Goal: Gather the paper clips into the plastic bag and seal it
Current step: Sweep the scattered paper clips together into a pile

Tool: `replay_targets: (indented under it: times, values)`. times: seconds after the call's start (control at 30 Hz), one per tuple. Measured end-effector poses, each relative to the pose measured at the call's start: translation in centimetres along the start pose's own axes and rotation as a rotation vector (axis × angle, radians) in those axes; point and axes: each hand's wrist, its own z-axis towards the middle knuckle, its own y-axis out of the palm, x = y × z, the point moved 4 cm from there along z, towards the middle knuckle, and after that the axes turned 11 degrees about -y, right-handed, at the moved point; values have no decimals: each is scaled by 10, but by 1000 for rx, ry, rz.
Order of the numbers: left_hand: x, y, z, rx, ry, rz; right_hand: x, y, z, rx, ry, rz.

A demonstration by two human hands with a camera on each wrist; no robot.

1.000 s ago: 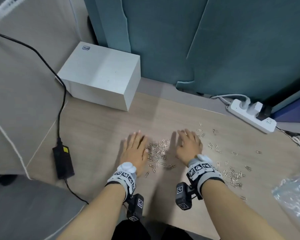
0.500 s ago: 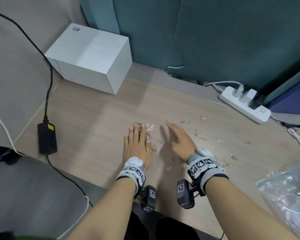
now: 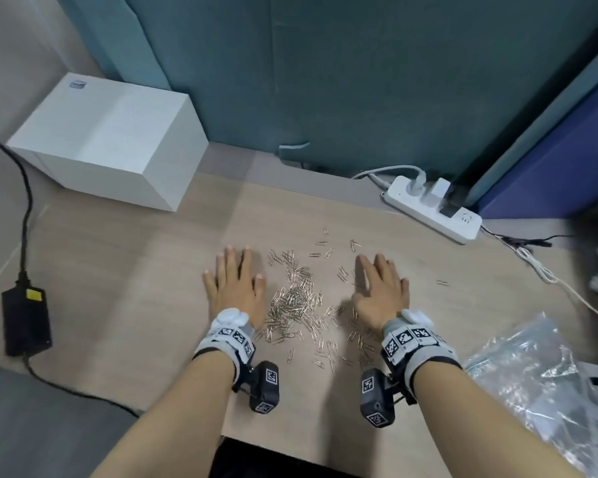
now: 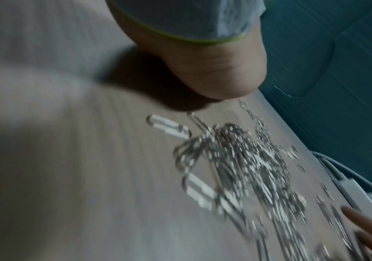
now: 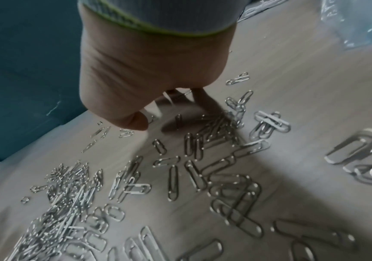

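Observation:
Several silver paper clips point(image 3: 299, 301) lie in a loose heap on the wooden desk point(image 3: 135, 270), between my two hands. My left hand point(image 3: 233, 282) lies flat with straight fingers just left of the heap. To the heap's right, my right hand point(image 3: 380, 288) rests flat, fingers straight, with clips beside and under its palm. The left wrist view shows the blurred heap point(image 4: 247, 159) beside the heel of my palm. In the right wrist view scattered clips point(image 5: 180, 176) spread below the palm. The clear plastic bag point(image 3: 546, 384) lies crumpled at the desk's right front.
A white box point(image 3: 111, 143) stands at the back left. A white power strip point(image 3: 432, 208) with cables lies at the back right, stray clips in front of it. A black power adapter point(image 3: 25, 319) and its cord sit at the left. Teal panels point(image 3: 325, 81) close the back.
Both hands have spread apart and drawn nearer to me, flat on the desk; the clips now lie in a denser heap between them. The head view has shifted.

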Motion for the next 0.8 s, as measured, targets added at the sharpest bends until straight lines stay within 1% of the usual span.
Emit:
replay_targets:
  times: [0.07,0.13,0.2,0.3,0.37,0.4,0.47,0.57,0.67,0.73,0.8]
  values:
    - [-2,-1,18,-24,-21,-24,-6,0,4,4,-1,11]
    - [7,3,23,-31,26,-23,-12,5,5,2,3,11]
    - [24,8,14,-51,148,-17,-15,11,3,-13,0,8]
    - [56,15,-8,-151,365,-32,-16,12,2,-8,-2,-13]
    - [77,16,-25,-239,507,-25,-18,3,5,36,-19,6]
    - [88,14,-25,-266,569,-20,-19,-6,11,73,-30,23]
    - [102,8,-17,-288,597,-40,-23,-17,20,92,-59,32]
    - [128,-3,21,-204,557,-47,-28,-31,40,78,-75,-13]
    - [154,5,52,-240,602,-3,-26,-33,52,58,-78,-17]
    - [162,16,51,-286,659,37,-24,-28,49,64,-71,63]
    - [163,22,28,-319,735,64,-20,-25,34,101,-53,164]
